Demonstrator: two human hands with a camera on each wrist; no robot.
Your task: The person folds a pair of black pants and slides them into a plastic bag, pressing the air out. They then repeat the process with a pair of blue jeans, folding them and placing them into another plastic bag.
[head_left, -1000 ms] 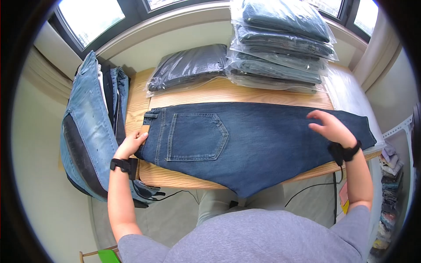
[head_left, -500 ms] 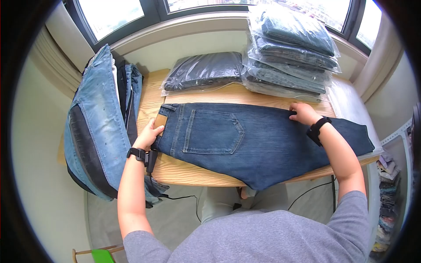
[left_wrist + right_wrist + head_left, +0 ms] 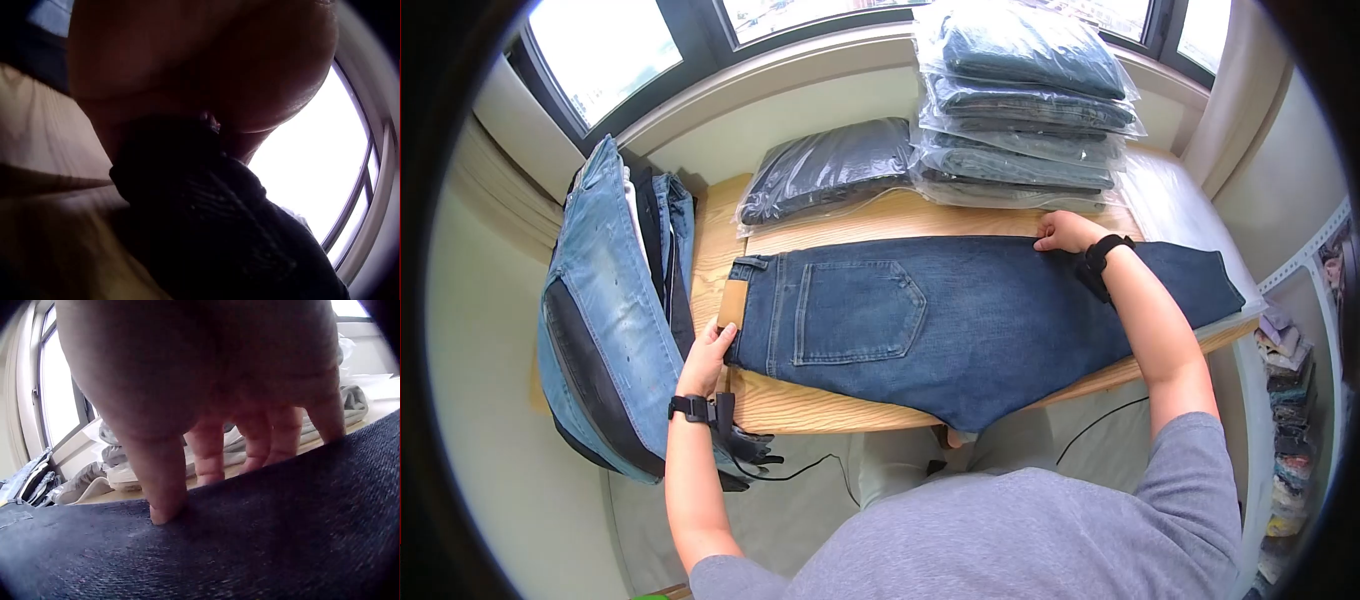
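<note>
The left hand (image 3: pixel 707 358) grips the waistband (image 3: pixel 758 312) of the dark blue denim jeans (image 3: pixel 1000 320), thumb beside a tan rectangular patch (image 3: pixel 733 300). From that grip, their long axis runs rightward; the right hand (image 3: pixel 1068 232), nearer the leg ends (image 3: pixel 1226 288), pinches the far edge.

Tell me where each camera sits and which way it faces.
Head: on the head, looking forward and down at the jeans; shows the left hand, right hand and grey shirt.
Left wrist: on that wrist, facing the hand and dark denim, window beyond.
Right wrist: on that wrist, facing the hand and jeans, bagged clothes beyond.
Head and right wrist share the right hand, jeans and bagged clothes.
</note>
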